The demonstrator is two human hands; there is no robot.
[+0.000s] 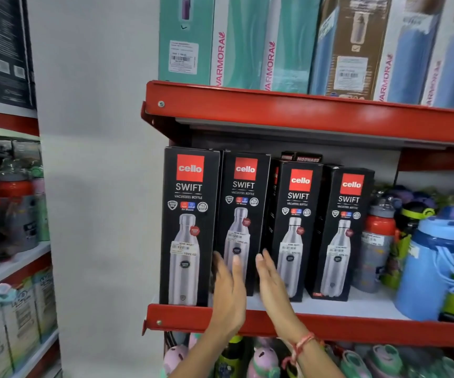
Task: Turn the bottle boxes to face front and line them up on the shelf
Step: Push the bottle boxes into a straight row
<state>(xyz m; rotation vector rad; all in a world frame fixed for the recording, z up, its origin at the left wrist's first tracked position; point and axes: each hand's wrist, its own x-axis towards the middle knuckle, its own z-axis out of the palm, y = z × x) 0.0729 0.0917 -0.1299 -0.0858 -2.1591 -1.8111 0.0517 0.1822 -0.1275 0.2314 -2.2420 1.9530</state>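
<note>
Several black Cello Swift bottle boxes stand upright on the middle red shelf [357, 326], all showing their fronts. The leftmost box [189, 214] sits at the shelf's front edge; the second box [243, 197] stands a little further back. The third box [297, 214] and the fourth box [343, 227] stand deeper still. My left hand [228, 290] is flat with fingers apart in front of the second box's lower part. My right hand [272, 282] is also flat, beside that box's right edge, in front of the third box's lower left. Neither hand grips anything.
Loose bottles, a red-capped grey one [376, 241] and a blue one [428, 268], crowd the shelf to the right of the boxes. Teal and blue Varmora boxes [236, 45] fill the shelf above. More bottles [264, 361] sit below. Another shelving unit [7, 214] stands at the left.
</note>
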